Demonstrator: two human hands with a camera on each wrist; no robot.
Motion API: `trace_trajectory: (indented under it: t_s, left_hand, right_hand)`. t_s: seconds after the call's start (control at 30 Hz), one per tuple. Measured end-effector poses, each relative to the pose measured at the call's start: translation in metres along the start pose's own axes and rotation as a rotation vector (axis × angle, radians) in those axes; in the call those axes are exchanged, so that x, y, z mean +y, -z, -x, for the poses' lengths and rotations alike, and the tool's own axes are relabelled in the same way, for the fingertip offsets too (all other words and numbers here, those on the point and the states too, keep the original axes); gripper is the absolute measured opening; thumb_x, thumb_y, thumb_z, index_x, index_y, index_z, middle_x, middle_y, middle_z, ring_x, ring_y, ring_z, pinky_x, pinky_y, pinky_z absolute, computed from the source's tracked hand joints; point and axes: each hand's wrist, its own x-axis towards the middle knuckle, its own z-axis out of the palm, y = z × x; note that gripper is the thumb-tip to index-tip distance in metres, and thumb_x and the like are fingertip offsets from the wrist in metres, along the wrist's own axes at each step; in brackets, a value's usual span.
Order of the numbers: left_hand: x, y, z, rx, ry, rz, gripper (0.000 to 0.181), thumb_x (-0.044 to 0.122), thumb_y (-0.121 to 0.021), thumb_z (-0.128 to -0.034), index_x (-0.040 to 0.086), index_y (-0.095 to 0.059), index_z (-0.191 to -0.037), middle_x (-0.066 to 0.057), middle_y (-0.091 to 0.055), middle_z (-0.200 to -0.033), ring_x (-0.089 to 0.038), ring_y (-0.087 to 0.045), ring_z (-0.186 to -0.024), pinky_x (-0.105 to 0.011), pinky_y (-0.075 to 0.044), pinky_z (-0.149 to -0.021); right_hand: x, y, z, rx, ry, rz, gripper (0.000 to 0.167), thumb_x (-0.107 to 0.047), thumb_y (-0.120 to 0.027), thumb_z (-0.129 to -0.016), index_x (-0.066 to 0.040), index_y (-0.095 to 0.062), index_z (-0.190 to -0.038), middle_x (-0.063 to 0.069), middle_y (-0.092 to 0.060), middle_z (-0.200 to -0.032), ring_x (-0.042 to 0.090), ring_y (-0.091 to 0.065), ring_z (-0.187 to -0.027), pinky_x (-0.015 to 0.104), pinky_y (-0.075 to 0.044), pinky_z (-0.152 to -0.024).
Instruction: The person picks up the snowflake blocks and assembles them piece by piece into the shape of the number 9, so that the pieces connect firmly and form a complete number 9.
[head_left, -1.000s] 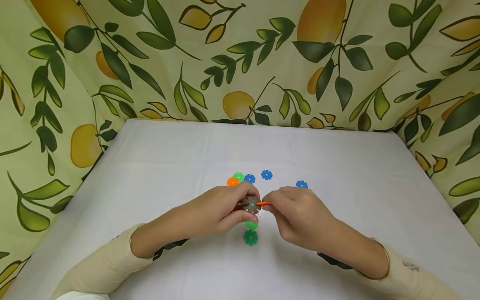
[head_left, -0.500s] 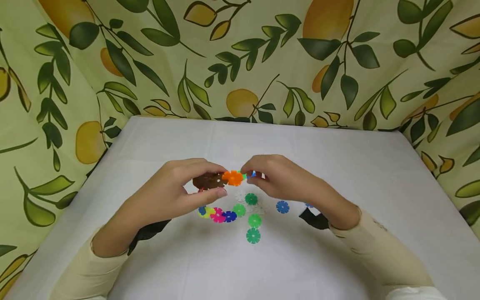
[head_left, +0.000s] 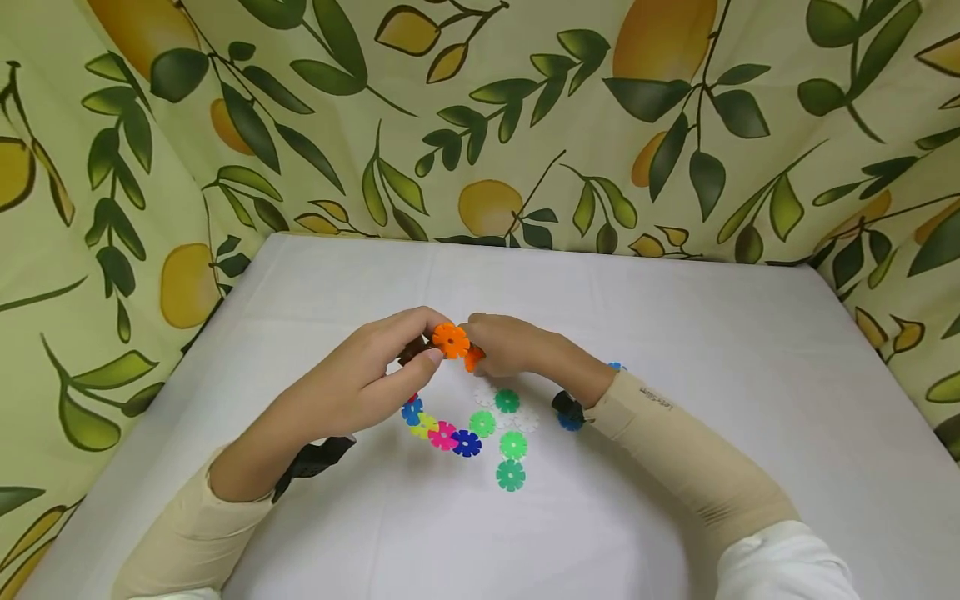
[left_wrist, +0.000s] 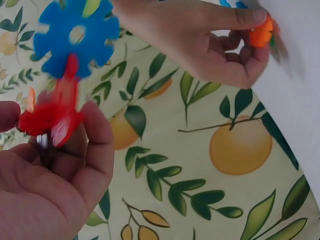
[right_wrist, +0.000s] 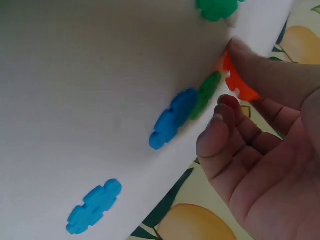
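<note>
In the head view my left hand (head_left: pixel 367 367) holds a chain of notched discs, with an orange disc (head_left: pixel 451 341) upright at the fingertips and a brown disc (head_left: pixel 412 350) partly hidden behind them. Red pieces (left_wrist: pixel 52 117) and a blue disc (left_wrist: pixel 77 35) of the chain show by that hand in the left wrist view. My right hand (head_left: pixel 510 343) pinches another orange disc (head_left: pixel 474 359) between thumb and finger. In the right wrist view that orange disc (right_wrist: pixel 241 80) is beside a green disc (right_wrist: pixel 206 95) and a blue disc (right_wrist: pixel 172 119).
Below the hands lie a yellow disc (head_left: pixel 423 426), a pink disc (head_left: pixel 443 435) and a dark blue disc (head_left: pixel 467 443), overlapping. Several green and white discs, such as a green disc (head_left: pixel 511 475), are right of them. A blue disc (head_left: pixel 570 422) lies under my right wrist.
My right hand has moved left and now pinches a second orange disc. The orange disc at my left fingertips has shifted slightly left and up and faces the head camera more fully.
</note>
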Motion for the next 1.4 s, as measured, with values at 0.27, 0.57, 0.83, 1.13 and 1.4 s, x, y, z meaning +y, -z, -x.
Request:
trace_trajectory:
  t_s: [0.27,0.57,0.83,1.13,1.4]
  left_hand:
    - [-0.002,-0.004,-0.005,0.13,0.033,0.042,0.01,0.018,-0.054,-0.1039,0.018,-0.064,-0.107,0.007,-0.06,-0.084,-0.011,-0.057,-0.064,-0.029,-0.049,-0.055]
    - [-0.005,-0.004,-0.007,0.212,-0.107,0.046,0.011,0.007,-0.073,-0.0916,0.015,-0.074,-0.099,0.007,-0.07,-0.102,-0.009,-0.066,-0.09,-0.03,-0.056,-0.079]
    - [-0.007,-0.009,-0.008,0.207,-0.18,0.049,0.01,0.006,-0.077,-0.0888,0.014,-0.077,-0.096,0.01,-0.067,-0.091,-0.009,-0.063,-0.088,-0.028,-0.056,-0.074]
    - [-0.004,-0.012,-0.008,0.208,-0.226,-0.017,0.016,0.005,-0.082,-0.0833,0.01,-0.079,-0.099,0.007,-0.069,-0.095,-0.008,-0.064,-0.089,-0.025,-0.056,-0.074]
    - [-0.004,-0.019,-0.007,0.29,-0.337,-0.127,0.02,-0.005,-0.083,-0.0761,0.005,-0.079,-0.093,0.005,-0.068,-0.082,-0.011,-0.06,-0.076,-0.016,-0.048,-0.065]
  right_hand:
    - [-0.005,0.009,0.039,0.168,0.256,-0.401,0.01,-0.011,-0.073,-0.093,-0.008,-0.064,-0.097,0.003,-0.062,-0.074,0.018,-0.055,-0.063,0.026,-0.048,-0.06]
    - [-0.016,0.022,0.099,0.289,0.286,-1.089,0.025,-0.002,-0.065,-0.097,0.001,-0.055,-0.12,0.025,-0.06,-0.074,0.028,-0.054,-0.053,0.032,-0.053,-0.052]
    - [-0.023,0.02,0.11,0.337,0.351,-1.197,0.028,-0.004,-0.066,-0.097,0.01,-0.057,-0.119,0.018,-0.066,-0.075,0.023,-0.061,-0.055,0.029,-0.055,-0.053]
    - [-0.029,0.013,0.112,0.377,0.351,-1.242,0.031,-0.009,-0.069,-0.096,0.01,-0.057,-0.117,0.015,-0.068,-0.077,0.02,-0.064,-0.058,0.029,-0.056,-0.054]
    - [-0.038,0.004,0.11,0.395,0.318,-1.351,0.03,-0.009,-0.069,-0.095,0.01,-0.06,-0.116,0.015,-0.07,-0.077,0.019,-0.067,-0.06,0.027,-0.056,-0.053]
